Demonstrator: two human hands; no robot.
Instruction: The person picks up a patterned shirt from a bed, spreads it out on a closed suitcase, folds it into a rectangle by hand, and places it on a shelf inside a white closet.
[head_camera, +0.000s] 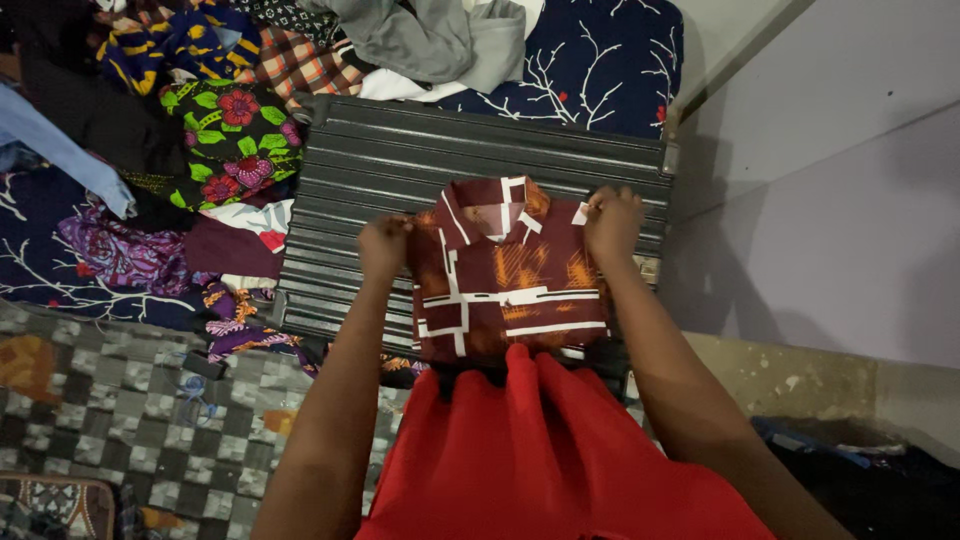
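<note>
A folded maroon shirt with white lines and orange patches lies collar-up on a black ribbed suitcase. My left hand grips the shirt's left shoulder edge. My right hand pinches the right shoulder edge near a small white tag. Both hands hold the shirt flat against the suitcase lid. My red garment fills the lower middle of the view, below the shirt.
A heap of clothes lies behind and left of the suitcase: a green floral cloth, a plaid cloth, a grey garment, purple fabric. A navy branch-print sheet covers the bed. A checked mat lies left; a wall stands right.
</note>
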